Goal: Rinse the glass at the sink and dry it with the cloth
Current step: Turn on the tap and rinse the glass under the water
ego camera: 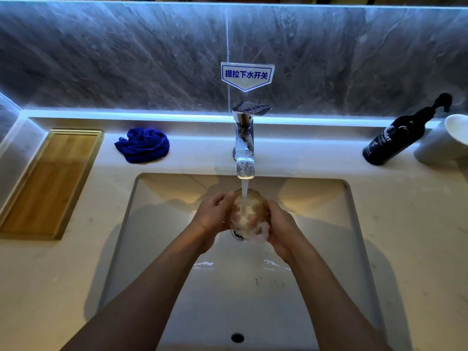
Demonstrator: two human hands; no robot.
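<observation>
A clear glass (249, 215) is held over the middle of the white sink (162, 249), under the water running from the chrome faucet (243, 143). My left hand (211, 219) grips its left side and my right hand (282, 229) grips its right side. Water streams into and over the glass, blurring its outline. A crumpled blue cloth (143, 145) lies on the counter behind the sink, to the left of the faucet and apart from both hands.
A wooden tray (48, 181) sits on the counter at the left. At the right stand a dark pump bottle (397, 138) and a white cup (445, 143). A blue-lettered sign (247, 75) hangs on the grey wall above the faucet.
</observation>
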